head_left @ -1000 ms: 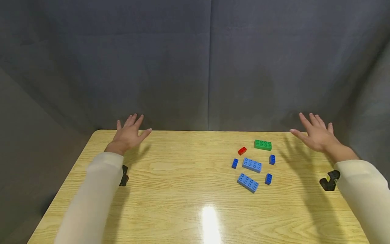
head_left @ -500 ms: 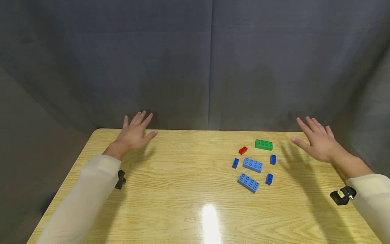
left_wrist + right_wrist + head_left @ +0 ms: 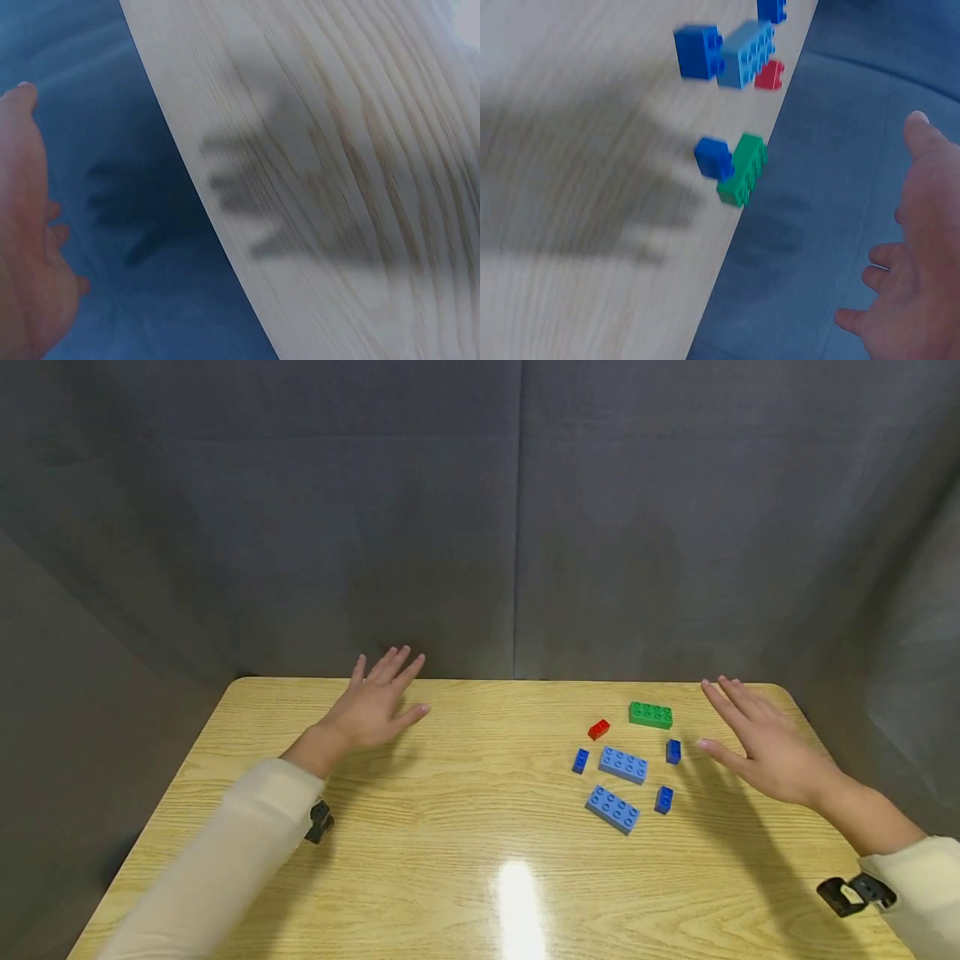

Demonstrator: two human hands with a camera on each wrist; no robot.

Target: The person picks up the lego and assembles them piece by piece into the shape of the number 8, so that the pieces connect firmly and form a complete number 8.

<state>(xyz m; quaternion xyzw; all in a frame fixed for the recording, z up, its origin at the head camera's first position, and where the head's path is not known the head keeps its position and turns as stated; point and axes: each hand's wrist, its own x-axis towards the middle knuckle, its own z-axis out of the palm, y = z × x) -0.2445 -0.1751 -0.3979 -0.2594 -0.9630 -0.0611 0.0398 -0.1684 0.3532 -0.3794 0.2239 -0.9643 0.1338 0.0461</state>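
Note:
My left hand [image 3: 369, 708] hovers over the far left part of the table, fingers spread and nothing held. On the other side my right hand [image 3: 777, 749] is also raised with straight fingers and holds nothing. The toy bricks lie to its left: a green brick [image 3: 650, 715], a small red brick [image 3: 598, 730], two light blue bricks, one upper [image 3: 623, 765] and one lower [image 3: 612, 810]. Three small dark blue bricks lie around them, at left [image 3: 581, 761], right [image 3: 673, 752] and lower right [image 3: 663, 800]. In the right wrist view, the green brick [image 3: 742, 170] appears apart from my hand [image 3: 930, 255].
The wooden table [image 3: 450, 860] ends at a far edge, behind which a dark grey cloth [image 3: 420, 527] hangs. Cloth also stands along both sides. Black wrist devices sit at the left cuff [image 3: 319, 822] and the right cuff [image 3: 857, 893]. Hand shadows fall on the table.
My left hand has moved right, toward the middle, and slightly nearer. My right hand has come nearer and a little left, closer to the bricks. The bricks lie as before.

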